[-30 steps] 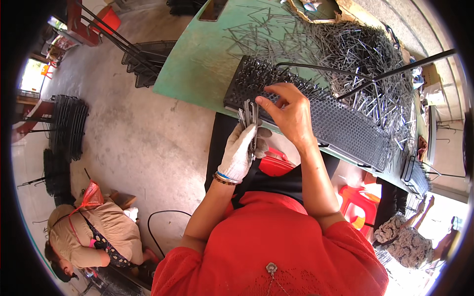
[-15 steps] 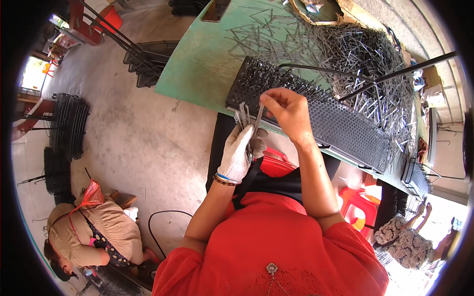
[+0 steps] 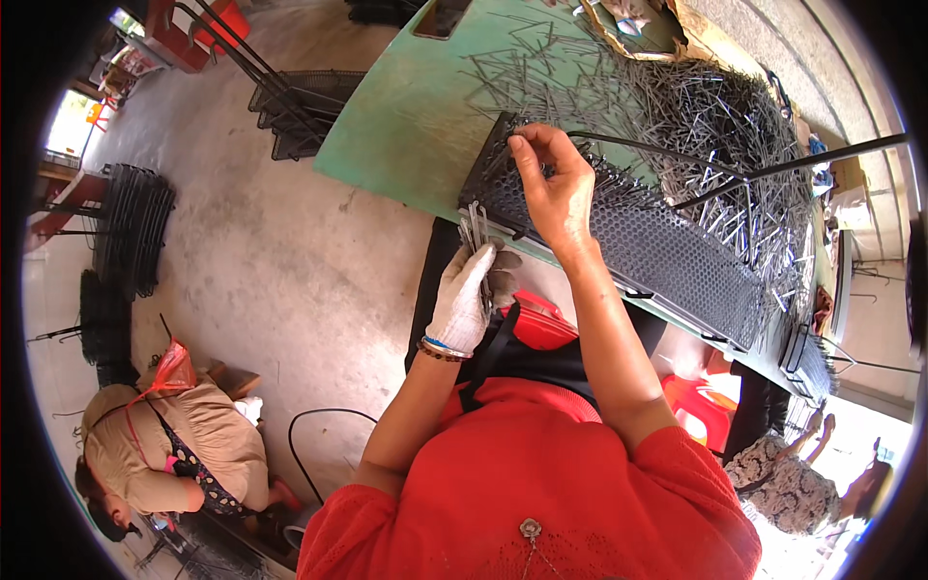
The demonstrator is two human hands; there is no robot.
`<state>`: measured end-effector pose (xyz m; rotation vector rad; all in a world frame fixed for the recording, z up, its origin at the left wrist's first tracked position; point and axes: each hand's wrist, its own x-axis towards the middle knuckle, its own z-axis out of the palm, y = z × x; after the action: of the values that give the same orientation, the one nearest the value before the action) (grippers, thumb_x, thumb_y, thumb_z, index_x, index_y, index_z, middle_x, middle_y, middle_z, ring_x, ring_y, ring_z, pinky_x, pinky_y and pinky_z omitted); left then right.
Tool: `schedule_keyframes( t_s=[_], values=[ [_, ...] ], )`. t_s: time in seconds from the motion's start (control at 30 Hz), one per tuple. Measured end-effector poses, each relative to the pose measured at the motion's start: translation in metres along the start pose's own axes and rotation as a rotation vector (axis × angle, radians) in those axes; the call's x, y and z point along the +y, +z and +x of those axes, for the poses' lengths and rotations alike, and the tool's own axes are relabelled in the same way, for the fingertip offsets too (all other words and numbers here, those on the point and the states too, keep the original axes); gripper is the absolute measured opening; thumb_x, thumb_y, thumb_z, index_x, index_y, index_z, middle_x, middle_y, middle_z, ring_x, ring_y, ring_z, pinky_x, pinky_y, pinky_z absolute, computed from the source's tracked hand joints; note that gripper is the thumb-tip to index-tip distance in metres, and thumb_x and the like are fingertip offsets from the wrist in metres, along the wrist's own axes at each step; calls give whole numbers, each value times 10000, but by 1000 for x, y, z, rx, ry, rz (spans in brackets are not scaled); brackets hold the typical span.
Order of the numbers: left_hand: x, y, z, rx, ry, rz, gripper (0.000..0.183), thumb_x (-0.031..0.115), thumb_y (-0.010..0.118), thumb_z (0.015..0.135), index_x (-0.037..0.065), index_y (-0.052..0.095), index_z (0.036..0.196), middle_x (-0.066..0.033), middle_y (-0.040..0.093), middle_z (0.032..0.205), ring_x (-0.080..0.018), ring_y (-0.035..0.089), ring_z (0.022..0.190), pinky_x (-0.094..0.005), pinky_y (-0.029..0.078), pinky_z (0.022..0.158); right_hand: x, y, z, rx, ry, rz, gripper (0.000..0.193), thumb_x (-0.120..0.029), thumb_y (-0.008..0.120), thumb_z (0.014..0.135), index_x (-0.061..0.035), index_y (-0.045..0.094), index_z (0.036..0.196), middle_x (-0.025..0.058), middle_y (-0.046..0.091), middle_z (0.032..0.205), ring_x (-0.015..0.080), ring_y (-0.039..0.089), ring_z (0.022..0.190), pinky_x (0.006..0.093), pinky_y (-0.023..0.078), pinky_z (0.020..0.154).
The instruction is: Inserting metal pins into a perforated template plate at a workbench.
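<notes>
My left hand (image 3: 464, 300), in a white knitted glove with grey fingers, is closed around a bundle of thin metal rods (image 3: 475, 228) that point upward. My bare right hand (image 3: 559, 184) hovers over the left part of a black perforated metal panel (image 3: 677, 256), its thumb and forefinger pinched together. Whatever is between those fingertips is too small to make out. Shiny dark rods (image 3: 619, 184) stand in rows along the panel's far side, partly hidden by my right hand. The panel's near side shows bare holes.
A large heap of loose metal rods (image 3: 725, 126) covers the green table (image 3: 387, 126) beyond the panel. A black bar (image 3: 822, 155) crosses above it. Black racks (image 3: 300, 106) stand on the floor at left. One person (image 3: 184, 445) bends at lower left; another (image 3: 788, 474) works at lower right.
My right hand has moved up and away from the rod bundle to the panel's far left part. The rod it pinched beside the bundle no longer shows there. My left hand keeps its grip.
</notes>
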<state>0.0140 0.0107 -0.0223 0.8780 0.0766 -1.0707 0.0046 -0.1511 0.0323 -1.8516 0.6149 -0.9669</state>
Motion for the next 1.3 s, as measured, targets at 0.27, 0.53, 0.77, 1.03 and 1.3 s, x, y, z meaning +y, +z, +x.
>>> schedule_keyframes(
  t_s=[0.27, 0.53, 0.77, 1.03, 1.3],
  values=[
    [1, 3, -1, 9, -22, 19, 204, 193, 546, 988, 50, 592, 1126, -90, 700, 892, -119, 640, 637, -229, 517, 523, -3, -1, -2, 10, -220, -120, 167, -64, 705, 878, -5, 662, 1029, 95, 695, 885, 140, 643, 755, 275, 515, 735],
    [-1, 6, -2, -5, -44, 17, 187, 182, 542, 988, 54, 594, 1114, -81, 700, 880, -111, 629, 632, -226, 510, 523, 11, 2, -6, -56, -234, -145, 157, -58, 707, 864, -16, 674, 1011, 108, 699, 911, 202, 665, 799, 308, 521, 748],
    [-1, 7, -2, 3, -51, 30, 189, 183, 550, 983, 52, 594, 1112, -74, 700, 874, -94, 620, 630, -221, 503, 522, 10, 6, -7, -60, -347, -317, 180, -58, 711, 834, -42, 708, 1013, 104, 711, 938, 285, 659, 881, 367, 500, 810],
    [1, 9, -2, 7, -57, 31, 189, 177, 529, 997, 41, 600, 1107, -68, 703, 847, -97, 624, 603, -213, 491, 509, 8, 9, -7, -105, -441, -313, 168, -66, 717, 829, -48, 727, 996, 89, 720, 949, 258, 659, 898, 349, 481, 818],
    [2, 11, -3, -39, -102, 29, 207, 160, 545, 988, 32, 576, 1147, -88, 698, 890, -75, 582, 595, -200, 461, 488, 9, 6, -11, -34, -447, -489, 150, -107, 728, 823, -77, 742, 970, 67, 697, 972, 234, 639, 849, 353, 436, 832]
  ],
)
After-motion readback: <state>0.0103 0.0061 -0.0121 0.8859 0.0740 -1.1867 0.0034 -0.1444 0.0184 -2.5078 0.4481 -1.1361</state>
